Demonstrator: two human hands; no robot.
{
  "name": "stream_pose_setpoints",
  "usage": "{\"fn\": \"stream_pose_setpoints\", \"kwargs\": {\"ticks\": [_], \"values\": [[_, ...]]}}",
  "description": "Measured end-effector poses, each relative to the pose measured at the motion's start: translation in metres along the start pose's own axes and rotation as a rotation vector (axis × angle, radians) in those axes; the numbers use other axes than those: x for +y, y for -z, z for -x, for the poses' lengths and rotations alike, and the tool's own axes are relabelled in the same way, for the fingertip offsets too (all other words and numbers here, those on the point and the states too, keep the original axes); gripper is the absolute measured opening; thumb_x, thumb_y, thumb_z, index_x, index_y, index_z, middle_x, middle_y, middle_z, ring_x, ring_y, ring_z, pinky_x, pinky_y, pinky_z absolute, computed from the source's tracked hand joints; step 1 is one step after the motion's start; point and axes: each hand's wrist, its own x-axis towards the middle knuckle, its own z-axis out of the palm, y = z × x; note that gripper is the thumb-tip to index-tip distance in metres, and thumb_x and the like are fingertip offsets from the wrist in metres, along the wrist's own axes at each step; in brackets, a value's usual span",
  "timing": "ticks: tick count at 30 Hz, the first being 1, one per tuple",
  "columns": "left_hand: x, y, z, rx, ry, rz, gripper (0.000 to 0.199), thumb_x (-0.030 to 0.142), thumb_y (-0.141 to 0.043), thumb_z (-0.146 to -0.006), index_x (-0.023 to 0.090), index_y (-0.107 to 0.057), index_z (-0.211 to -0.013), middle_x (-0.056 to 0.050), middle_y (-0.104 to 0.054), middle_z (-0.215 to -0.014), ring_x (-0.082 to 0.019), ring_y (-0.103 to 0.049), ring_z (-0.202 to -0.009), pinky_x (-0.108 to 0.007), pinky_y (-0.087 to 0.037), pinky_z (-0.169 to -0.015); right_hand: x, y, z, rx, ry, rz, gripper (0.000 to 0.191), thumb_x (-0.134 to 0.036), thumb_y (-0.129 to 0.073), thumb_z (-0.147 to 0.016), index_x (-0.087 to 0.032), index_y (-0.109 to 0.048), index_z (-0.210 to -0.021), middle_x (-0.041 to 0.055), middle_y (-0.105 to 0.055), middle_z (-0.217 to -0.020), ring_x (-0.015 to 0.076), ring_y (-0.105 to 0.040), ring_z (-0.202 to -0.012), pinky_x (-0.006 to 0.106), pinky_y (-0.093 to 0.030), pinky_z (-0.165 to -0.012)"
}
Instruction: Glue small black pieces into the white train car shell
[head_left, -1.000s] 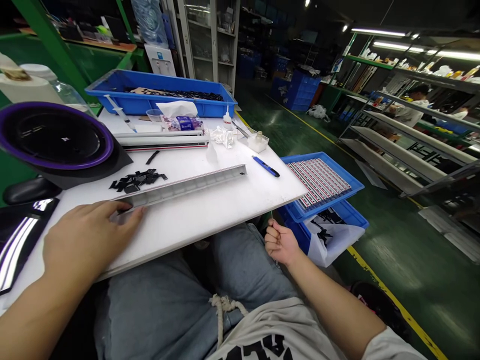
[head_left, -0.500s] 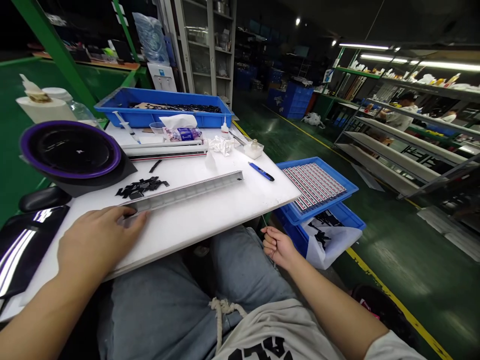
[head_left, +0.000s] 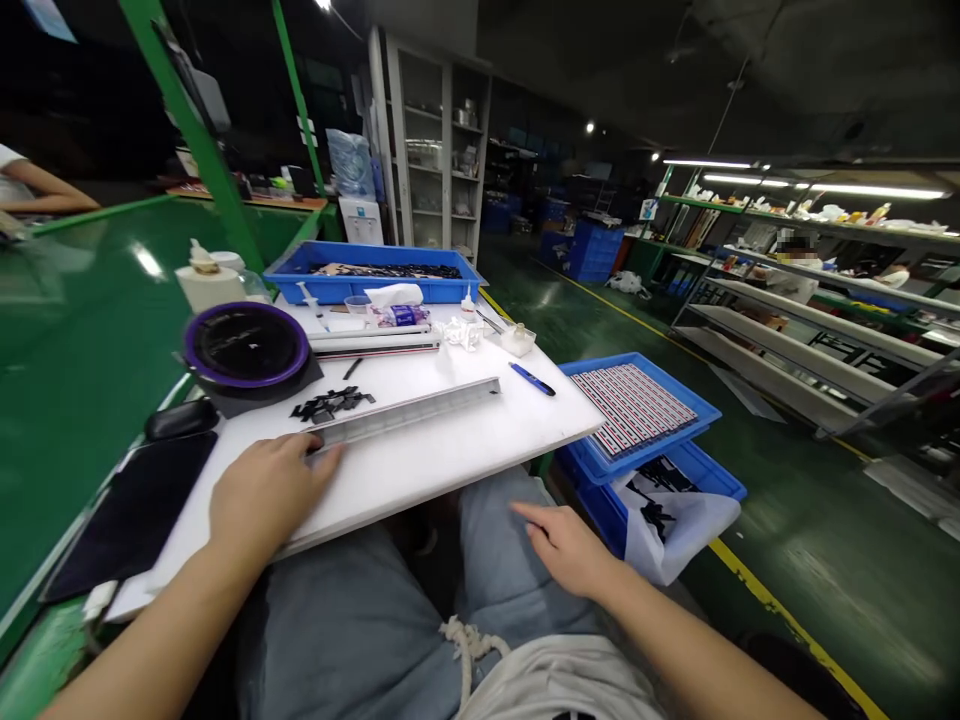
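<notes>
My left hand (head_left: pixel 266 492) grips the near left end of a long pale channel-shaped strip (head_left: pixel 405 412) lying on the white tabletop (head_left: pixel 442 455). Just behind that hand is a pile of small black pieces (head_left: pixel 330 403). My right hand (head_left: pixel 566 545) hovers over my right thigh, below the table edge, its index finger extended and the others curled. Nothing shows in it. A blue cutter (head_left: pixel 532 379) lies on the table to the right of the strip.
At the back stands a blue bin (head_left: pixel 375 290). A black round tray with purple rim (head_left: pixel 246 345) is at the left. Stacked blue trays (head_left: pixel 709 410) sit right of the table, one holding striped strips (head_left: pixel 634 405). Crumpled tissue (head_left: pixel 459 333) lies near the back.
The view has shifted, so the table sits lower and further right. My right hand has loosened from a pinch on something thin; its index finger now extends. My left hand still grips the strip.
</notes>
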Motion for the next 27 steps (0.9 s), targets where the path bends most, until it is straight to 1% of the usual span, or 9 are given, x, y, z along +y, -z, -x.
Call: {"fn": "stream_pose_setpoints", "kwargs": {"ticks": [3, 6, 9, 12, 15, 18, 22, 24, 27], "values": [[0.001, 0.003, 0.004, 0.044, -0.034, 0.017, 0.047, 0.053, -0.041, -0.091, 0.016, -0.069, -0.097, -0.013, -0.073, -0.096, -0.031, -0.063, -0.100, -0.038, -0.047, -0.081, 0.008, 0.008, 0.013, 0.094, -0.033, -0.055, 0.040, -0.025, -0.044, -0.092, -0.024, -0.055, -0.130, -0.0006, -0.060, -0.071, 0.0199, -0.056, -0.069, 0.032, -0.040, -0.067], [0.001, 0.002, 0.008, 0.088, -0.054, 0.036, 0.044, 0.048, -0.044, -0.090, 0.015, -0.069, -0.102, -0.014, -0.073, -0.097, -0.033, -0.063, -0.100, -0.041, -0.048, -0.084, 0.016, 0.006, 0.026, 0.234, -0.062, -0.219, 0.013, -0.031, -0.046, -0.094, -0.025, -0.058, -0.099, -0.0025, -0.051, -0.066, 0.0173, -0.048, -0.061, 0.030, -0.035, -0.060], [-0.001, 0.000, 0.010, 0.093, -0.049, 0.022, 0.042, 0.047, -0.047, -0.088, 0.016, -0.067, -0.108, -0.013, -0.073, -0.098, -0.032, -0.064, -0.100, -0.041, -0.049, -0.084, 0.010, 0.002, 0.034, 0.342, -0.100, -0.376, 0.016, -0.038, -0.051, -0.093, -0.025, -0.055, -0.086, -0.0007, -0.054, -0.066, 0.0174, -0.049, -0.059, 0.030, -0.037, -0.056], [-0.001, 0.000, 0.011, 0.092, -0.042, 0.005, 0.041, 0.047, -0.048, -0.088, 0.017, -0.066, -0.109, -0.012, -0.072, -0.096, -0.031, -0.064, -0.097, -0.040, -0.049, -0.083, -0.009, 0.008, 0.032, 0.394, -0.051, -0.544, 0.016, -0.039, -0.060, -0.089, -0.027, -0.057, -0.099, 0.0049, -0.068, -0.092, 0.0168, -0.053, -0.064, 0.032, -0.047, -0.061], [0.000, 0.001, 0.012, 0.096, -0.049, -0.007, 0.035, 0.044, -0.048, -0.089, 0.018, -0.065, -0.105, -0.011, -0.071, -0.093, -0.031, -0.064, -0.096, -0.040, -0.048, -0.081, -0.031, 0.023, 0.019, 0.383, 0.067, -0.602, 0.029, -0.033, -0.067, -0.087, -0.030, -0.054, -0.112, 0.0096, -0.066, -0.124, 0.0143, -0.056, -0.069, 0.033, -0.053, -0.067], [0.001, 0.001, 0.012, 0.098, -0.060, -0.017, 0.030, 0.040, -0.048, -0.090, 0.018, -0.063, -0.102, -0.010, -0.070, -0.092, -0.031, -0.064, -0.094, -0.040, -0.048, -0.078, -0.043, 0.038, 0.001, 0.440, 0.150, -0.601, 0.019, -0.032, -0.062, -0.091, -0.028, -0.057, -0.109, 0.0100, -0.070, -0.117, 0.0130, -0.058, -0.065, 0.031, -0.053, -0.061], [-0.002, -0.003, 0.011, 0.111, -0.058, -0.025, 0.026, 0.038, -0.049, -0.090, 0.018, -0.062, -0.102, -0.009, -0.070, -0.094, -0.030, -0.064, -0.095, -0.040, -0.047, -0.080, -0.047, 0.062, -0.040, 0.664, 0.275, -0.545, 0.015, -0.034, -0.059, -0.092, -0.023, -0.068, -0.096, 0.0028, -0.070, -0.071, 0.0133, -0.056, -0.052, 0.027, -0.045, -0.049], [-0.003, -0.006, 0.011, 0.124, -0.059, -0.015, 0.024, 0.037, -0.050, -0.090, 0.019, -0.061, -0.102, -0.009, -0.070, -0.095, -0.029, -0.064, -0.096, -0.039, -0.047, -0.081, -0.052, 0.081, -0.072, 0.781, 0.344, -0.442, 0.016, -0.034, -0.065, -0.088, -0.021, -0.072, -0.089, -0.0021, -0.058, -0.054, 0.0132, -0.053, -0.047, 0.027, -0.040, -0.046], [-0.004, -0.009, 0.011, 0.132, -0.047, 0.008, 0.024, 0.037, -0.052, -0.089, 0.020, -0.061, -0.103, -0.008, -0.070, -0.098, -0.029, -0.063, -0.097, -0.039, -0.048, -0.082, -0.065, 0.114, -0.141, 0.940, 0.445, -0.409, 0.023, -0.040, -0.065, -0.087, -0.020, -0.073, -0.080, -0.0035, -0.050, -0.055, 0.0124, -0.047, -0.048, 0.030, -0.040, -0.050]]}}
